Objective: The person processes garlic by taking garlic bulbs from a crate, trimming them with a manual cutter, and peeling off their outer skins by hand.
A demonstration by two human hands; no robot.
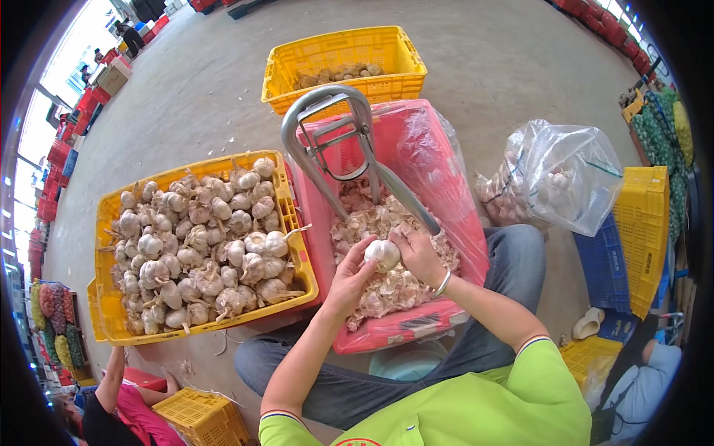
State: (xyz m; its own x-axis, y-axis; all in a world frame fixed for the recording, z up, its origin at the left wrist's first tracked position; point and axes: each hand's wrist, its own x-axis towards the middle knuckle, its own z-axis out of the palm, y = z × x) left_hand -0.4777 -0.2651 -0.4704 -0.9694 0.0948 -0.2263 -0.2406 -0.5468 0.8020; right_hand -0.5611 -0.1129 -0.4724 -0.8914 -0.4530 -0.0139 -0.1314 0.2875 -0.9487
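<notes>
Concrete floor (pixel 201 104); garlic crate (pixel 306 279) left; metal frame (pixel 355 97) over pink bin (pixel 416 321); left fingers (pixel 357 254), right fingers (pixel 405 244) grasping bulb (pixel 382 255).

No legible lettering or numbers

Left hand (pixel 352 270) cupped, right hand (pixel 419 258) curled

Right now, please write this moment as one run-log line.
left hand: holding garlic bulb | right hand: at same bulb | below: loose skins in pink crate | at left: yellow crate of bulbs
</notes>
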